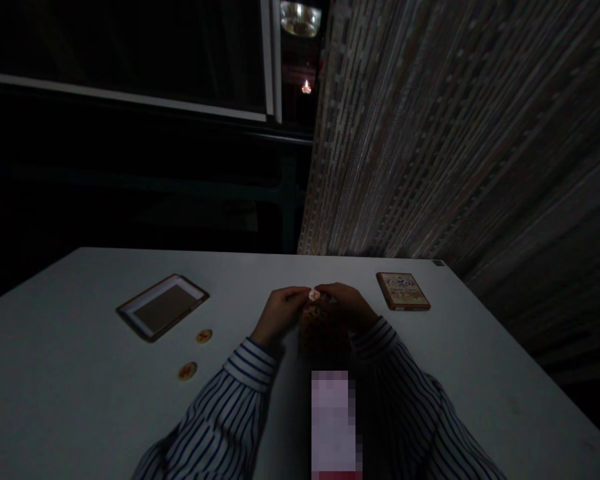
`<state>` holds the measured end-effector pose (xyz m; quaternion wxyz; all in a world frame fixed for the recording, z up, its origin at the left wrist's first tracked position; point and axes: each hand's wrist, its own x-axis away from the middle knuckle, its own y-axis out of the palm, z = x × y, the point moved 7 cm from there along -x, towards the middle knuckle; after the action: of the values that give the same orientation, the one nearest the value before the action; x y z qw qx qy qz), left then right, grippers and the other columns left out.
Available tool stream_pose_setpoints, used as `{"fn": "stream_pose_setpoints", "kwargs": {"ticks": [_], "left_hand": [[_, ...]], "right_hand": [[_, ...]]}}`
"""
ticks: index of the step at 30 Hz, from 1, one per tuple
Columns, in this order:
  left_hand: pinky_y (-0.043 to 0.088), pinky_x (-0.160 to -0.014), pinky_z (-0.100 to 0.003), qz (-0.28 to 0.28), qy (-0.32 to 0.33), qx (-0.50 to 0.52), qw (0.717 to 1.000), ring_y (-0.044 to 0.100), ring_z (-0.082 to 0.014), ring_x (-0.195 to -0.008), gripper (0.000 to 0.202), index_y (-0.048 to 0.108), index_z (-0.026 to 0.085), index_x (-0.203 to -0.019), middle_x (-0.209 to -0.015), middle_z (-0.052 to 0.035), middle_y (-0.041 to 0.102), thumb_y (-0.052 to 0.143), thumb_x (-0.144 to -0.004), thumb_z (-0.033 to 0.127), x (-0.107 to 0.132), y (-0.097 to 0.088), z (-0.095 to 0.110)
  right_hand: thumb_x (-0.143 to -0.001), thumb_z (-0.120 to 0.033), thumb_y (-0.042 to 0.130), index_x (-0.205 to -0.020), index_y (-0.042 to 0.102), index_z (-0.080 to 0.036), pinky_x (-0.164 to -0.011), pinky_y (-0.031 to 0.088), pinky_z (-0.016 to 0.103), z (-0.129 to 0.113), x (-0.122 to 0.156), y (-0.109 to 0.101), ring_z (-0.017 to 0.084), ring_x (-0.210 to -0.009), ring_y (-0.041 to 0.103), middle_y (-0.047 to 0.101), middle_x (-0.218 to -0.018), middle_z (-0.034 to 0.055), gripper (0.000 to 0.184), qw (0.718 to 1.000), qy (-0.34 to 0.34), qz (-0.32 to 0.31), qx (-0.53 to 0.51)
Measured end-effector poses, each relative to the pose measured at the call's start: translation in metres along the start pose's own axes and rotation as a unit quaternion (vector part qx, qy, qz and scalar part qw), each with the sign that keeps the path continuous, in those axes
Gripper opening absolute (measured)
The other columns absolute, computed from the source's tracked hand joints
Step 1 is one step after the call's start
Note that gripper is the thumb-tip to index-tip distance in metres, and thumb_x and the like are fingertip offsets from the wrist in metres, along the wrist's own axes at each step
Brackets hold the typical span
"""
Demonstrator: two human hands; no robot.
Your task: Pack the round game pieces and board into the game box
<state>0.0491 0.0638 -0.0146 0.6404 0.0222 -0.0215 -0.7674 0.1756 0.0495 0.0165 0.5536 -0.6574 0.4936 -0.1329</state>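
My left hand point(281, 312) and my right hand point(351, 305) meet near the middle of the white table point(100, 393). Between their fingertips is a small, pale round game piece point(314, 295) with a reddish mark, like a Chinese chess piece. Both hands are closed, fingers pinched at its edges. Just below it is a dark, brownish patterned mass point(316, 333), partly covered by my right hand; its kind is too dark to make out. Left of my left hand lie two more round pieces with red marks, one farther off point(205, 336) and one nearer point(187, 371).
An open shallow box or lid point(163, 308) lies at the left, its inside facing up. At the right is a flat box with a printed cover point(404, 291). Behind the table hangs a string curtain point(405, 133), beside a dark window with a pale frame point(267, 60).
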Motion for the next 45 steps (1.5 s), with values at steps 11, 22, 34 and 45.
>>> {"fn": "stream_pose_setpoints", "kwargs": {"ticks": [11,22,34,45], "left_hand": [[0.045,-0.082,-0.034,0.063,0.091,-0.255,0.961,0.064,-0.0237,-0.085,0.022,0.073,0.020,-0.084,-0.088,-0.0083,0.072,0.058,-0.072,0.031,-0.003,-0.025,-0.001],[0.044,-0.076,-0.027,-0.020,0.061,-0.417,0.907,0.063,-0.0205,-0.088,0.028,0.071,0.019,-0.091,-0.094,-0.0076,0.071,0.047,-0.080,0.029,0.002,-0.012,-0.004],[0.045,-0.075,-0.025,-0.040,0.045,-0.465,0.883,0.063,-0.0184,-0.090,0.031,0.069,0.018,-0.095,-0.098,-0.0071,0.070,0.044,-0.083,0.030,0.003,-0.010,-0.005],[0.045,-0.078,-0.025,-0.032,0.041,-0.466,0.883,0.063,-0.0186,-0.091,0.031,0.069,0.017,-0.096,-0.100,-0.0076,0.070,0.044,-0.082,0.027,0.004,-0.012,-0.002]], "right_hand": [[-0.082,-0.030,0.056,-0.108,0.063,-0.018,-0.075,0.045,0.029,0.022,0.004,0.014,0.021,-0.089,0.062,0.068,-0.100,0.0085,0.030,0.994,0.049,-0.079,0.066],[-0.086,-0.031,0.047,-0.111,0.061,-0.020,-0.078,0.041,0.028,0.032,0.007,0.036,0.020,-0.094,0.058,0.064,-0.103,0.0088,0.030,0.970,0.043,-0.185,0.151],[-0.090,-0.035,0.039,-0.116,0.058,-0.023,-0.077,0.039,0.027,0.026,0.008,0.036,0.019,-0.096,0.057,0.062,-0.106,0.0077,0.034,0.956,0.054,-0.231,0.173],[-0.092,-0.036,0.036,-0.116,0.057,-0.022,-0.078,0.040,0.028,0.025,0.008,0.034,0.020,-0.098,0.058,0.063,-0.107,0.0083,0.036,0.954,0.059,-0.235,0.179]]}}
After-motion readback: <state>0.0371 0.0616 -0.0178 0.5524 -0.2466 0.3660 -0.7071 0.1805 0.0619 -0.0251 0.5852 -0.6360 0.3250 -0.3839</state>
